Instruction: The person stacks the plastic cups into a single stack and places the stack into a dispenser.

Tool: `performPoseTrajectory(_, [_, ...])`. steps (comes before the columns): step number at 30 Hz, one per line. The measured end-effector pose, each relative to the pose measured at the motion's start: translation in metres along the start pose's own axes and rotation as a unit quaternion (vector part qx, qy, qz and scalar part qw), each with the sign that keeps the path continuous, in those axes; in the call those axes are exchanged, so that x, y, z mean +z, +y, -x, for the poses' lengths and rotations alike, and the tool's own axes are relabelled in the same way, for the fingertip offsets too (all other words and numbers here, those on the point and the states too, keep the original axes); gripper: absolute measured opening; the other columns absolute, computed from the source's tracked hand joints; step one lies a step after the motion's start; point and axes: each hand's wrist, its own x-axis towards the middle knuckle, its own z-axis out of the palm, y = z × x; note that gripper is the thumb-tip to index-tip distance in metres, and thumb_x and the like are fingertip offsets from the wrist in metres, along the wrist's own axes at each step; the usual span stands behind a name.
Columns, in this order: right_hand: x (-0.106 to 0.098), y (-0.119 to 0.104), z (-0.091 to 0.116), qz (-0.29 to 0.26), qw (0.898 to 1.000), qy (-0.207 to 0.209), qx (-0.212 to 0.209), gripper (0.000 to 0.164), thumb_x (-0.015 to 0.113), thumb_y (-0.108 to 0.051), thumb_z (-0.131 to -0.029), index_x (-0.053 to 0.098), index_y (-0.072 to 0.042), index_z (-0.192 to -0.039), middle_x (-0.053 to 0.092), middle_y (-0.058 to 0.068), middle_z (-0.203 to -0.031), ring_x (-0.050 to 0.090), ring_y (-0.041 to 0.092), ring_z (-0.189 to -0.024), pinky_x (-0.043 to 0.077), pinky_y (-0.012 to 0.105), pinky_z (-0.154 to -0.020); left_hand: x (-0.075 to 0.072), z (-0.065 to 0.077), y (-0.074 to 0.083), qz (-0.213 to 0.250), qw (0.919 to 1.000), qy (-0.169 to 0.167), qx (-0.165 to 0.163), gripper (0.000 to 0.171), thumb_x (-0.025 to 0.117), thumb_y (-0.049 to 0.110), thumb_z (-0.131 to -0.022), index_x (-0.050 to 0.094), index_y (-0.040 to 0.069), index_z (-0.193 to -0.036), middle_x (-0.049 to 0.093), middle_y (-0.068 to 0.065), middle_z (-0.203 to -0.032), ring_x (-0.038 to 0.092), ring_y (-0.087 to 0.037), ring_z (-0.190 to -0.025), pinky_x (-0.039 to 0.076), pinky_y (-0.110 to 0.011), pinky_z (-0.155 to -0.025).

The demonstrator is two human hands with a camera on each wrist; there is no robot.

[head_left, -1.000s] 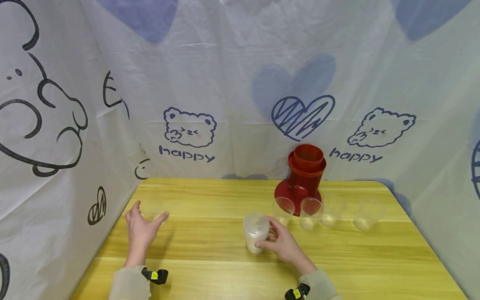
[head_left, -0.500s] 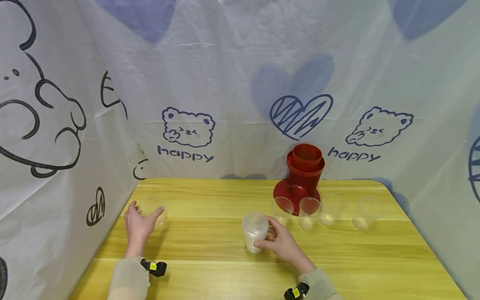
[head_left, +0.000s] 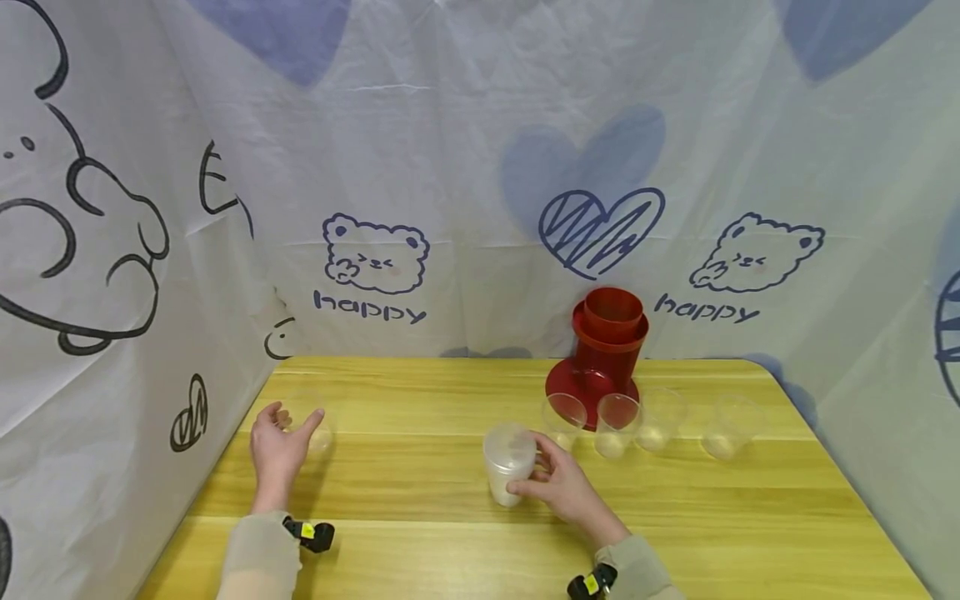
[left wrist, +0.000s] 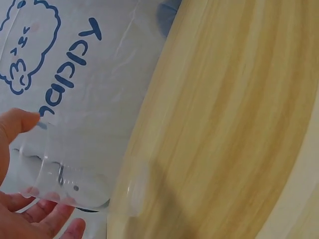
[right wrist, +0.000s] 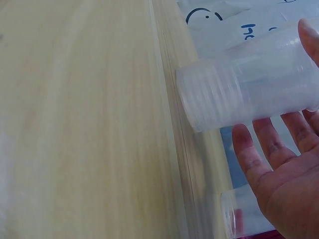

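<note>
At the table's left side, my left hand (head_left: pixel 277 446) curves round a clear plastic cup (left wrist: pixel 65 174). Its thumb (left wrist: pixel 22 121) lies by one side of the cup, its fingertips along the other. In the head view that cup is very faint. Near the middle of the table, my right hand (head_left: pixel 566 487) holds a stack of nested translucent plastic cups (head_left: pixel 507 467) between thumb and fingers. Closely spaced rims show on the stack (right wrist: pixel 214 94) in the right wrist view, where its other end runs out of frame.
Several clear plastic cups (head_left: pixel 612 433) stand in a loose row to the right. Behind them is a red cylindrical holder (head_left: pixel 609 346) on a round base. A printed white cloth (head_left: pixel 480 167) hangs behind and beside the wooden table (head_left: pixel 420 558).
The left hand's fingers and thumb have drawn in a little round the clear cup. My right hand keeps its hold on the cup stack, and the head view shifts slightly.
</note>
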Motion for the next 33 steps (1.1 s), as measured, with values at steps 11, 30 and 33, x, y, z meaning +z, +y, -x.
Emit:
performPoseTrajectory(11, [-0.001, 0.003, -0.003, 0.008, 1.000, 0.000, 0.011, 0.074, 0.082, -0.017, -0.082, 0.043, -0.006, -0.144, 0.053, 0.017, -0.136, 0.054, 0.035, -0.121, 0.047, 0.045, -0.099, 0.014, 0.009, 0.013, 0.043, 0.9975, -0.006, 0.056, 0.078, 0.075, 0.037, -0.087, 0.040, -0.004, -0.143, 0.052, -0.024, -0.132, 0.048, -0.038, -0.120, 0.041, -0.048, -0.101])
performPoseTrajectory(30, [-0.001, 0.005, -0.004, 0.021, 1.000, 0.005, 0.007, 0.076, 0.083, -0.021, -0.080, 0.044, -0.008, -0.144, 0.053, 0.015, -0.136, 0.054, 0.034, -0.121, 0.047, 0.046, -0.100, 0.039, 0.055, 0.074, 0.096, 0.9738, -0.102, 0.179, 0.065, 0.085, 0.031, -0.078, 0.057, 0.004, -0.131, 0.066, -0.009, -0.117, 0.062, -0.022, -0.107, 0.049, -0.033, -0.091])
performPoseTrajectory(33, [-0.001, 0.004, -0.003, 0.018, 1.000, 0.005, 0.007, 0.075, 0.083, -0.019, -0.081, 0.044, -0.007, -0.144, 0.053, 0.016, -0.136, 0.054, 0.034, -0.121, 0.047, 0.046, -0.100, 0.042, 0.064, 0.086, 0.107, 0.9638, -0.124, 0.211, 0.062, 0.085, 0.029, -0.078, 0.059, 0.005, -0.129, 0.067, -0.007, -0.116, 0.063, -0.020, -0.105, 0.049, -0.030, -0.089])
